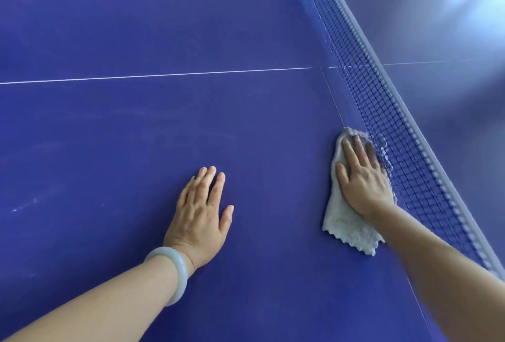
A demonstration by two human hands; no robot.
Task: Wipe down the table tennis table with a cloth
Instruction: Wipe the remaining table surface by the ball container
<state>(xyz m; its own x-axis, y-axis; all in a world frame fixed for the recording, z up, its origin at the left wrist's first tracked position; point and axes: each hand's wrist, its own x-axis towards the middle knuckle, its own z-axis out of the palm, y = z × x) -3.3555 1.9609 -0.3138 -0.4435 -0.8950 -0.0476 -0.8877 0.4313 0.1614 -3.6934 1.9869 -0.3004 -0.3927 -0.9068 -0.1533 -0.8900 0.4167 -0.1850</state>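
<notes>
Cloth (346,225): a pale, nubbly rag with a scalloped near edge, lying flat on the blue table tennis table (123,150), at the right of the scene, just beside the foot of the net (396,123). Its far right edge touches the lower mesh. The right hand (364,180) lies palm down on the far half of the cloth, fingers straight and close together, pointing away towards the far side; they press on the cloth and do not curl round it. The near part of the cloth shows bare beside the wrist. The left hand (200,221) rests palm down on the bare table surface, to the left of the cloth and apart from it, fingers straight and slightly spread, thumb out to the right; it holds nothing. A pale, translucent bangle (175,270) sits round the left wrist. The net runs diagonally from the far middle to the near right, dark mesh under a light top band (363,38). A thin white line (153,76) crosses the table from the left edge to the net, far beyond both hands. Faint streaks show on the surface at the left.
</notes>
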